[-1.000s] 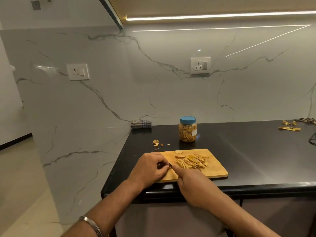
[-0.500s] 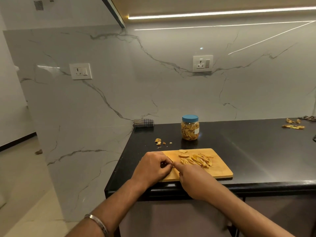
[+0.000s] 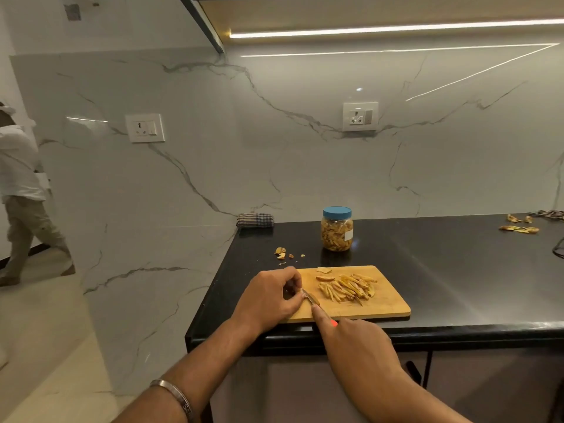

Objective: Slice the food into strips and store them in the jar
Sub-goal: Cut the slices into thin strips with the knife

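Right grip (image 3: 351, 337) closed around the knife (image 3: 311, 299), blade pointing up-left toward the left grip (image 3: 271, 297).

The scene is dim and warm. A light strip (image 3: 396, 28) under the cabinet gives the light and reflects on the glossy marble wall (image 3: 305, 166). Edges bend; the person (image 3: 18, 190) at far left is blurred.

One jar (image 3: 337, 228), one cutting board (image 3: 387, 303), one knife (image 3: 310, 297), two wall sockets (image 3: 145, 128).
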